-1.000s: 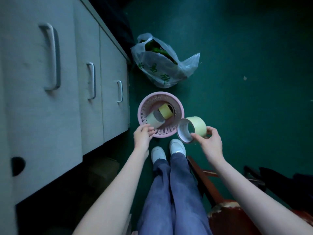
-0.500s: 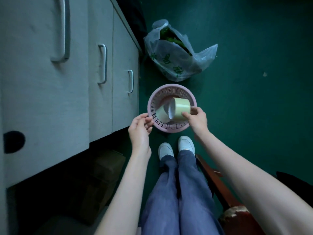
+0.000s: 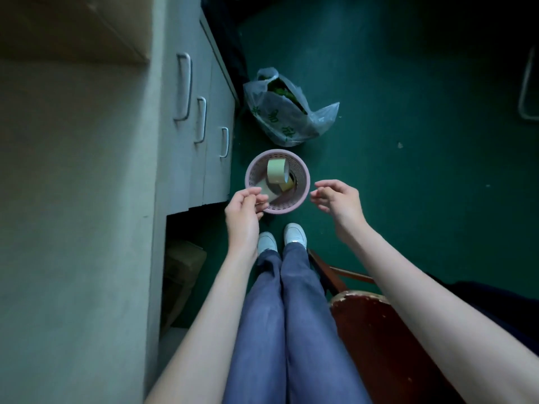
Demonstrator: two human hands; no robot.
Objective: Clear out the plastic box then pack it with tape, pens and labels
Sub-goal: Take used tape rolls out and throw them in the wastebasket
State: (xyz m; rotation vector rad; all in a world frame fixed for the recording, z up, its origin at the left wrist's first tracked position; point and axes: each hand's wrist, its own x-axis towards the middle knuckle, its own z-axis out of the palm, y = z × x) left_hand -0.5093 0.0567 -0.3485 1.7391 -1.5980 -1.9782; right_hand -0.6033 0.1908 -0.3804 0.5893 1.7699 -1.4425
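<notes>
Round pink perforated plastic basket (image 3: 303, 182) looks light but stiff, so grab the rim. Left hand (image 3: 243, 211) pinches the near rim; right hand (image 3: 338, 199) hangs loose, empty.

A person is standing on a dark green floor (image 3: 408, 199) and looking down at a round pink basket (image 3: 303, 196) with a perforated wall. A wide roll of pale tape (image 3: 276, 171) is lying on its side inside the basket, on top of two smaller rolls (image 3: 284, 185). The left hand (image 3: 243, 209) is pinching the near rim of the basket with curled fingers. The right hand (image 3: 338, 199) is hovering just beside the basket, fingers loosely curled and holding nothing. A plastic bag (image 3: 287, 115) is lying beyond the basket, near grey cabinet doors (image 3: 204, 126).
</notes>
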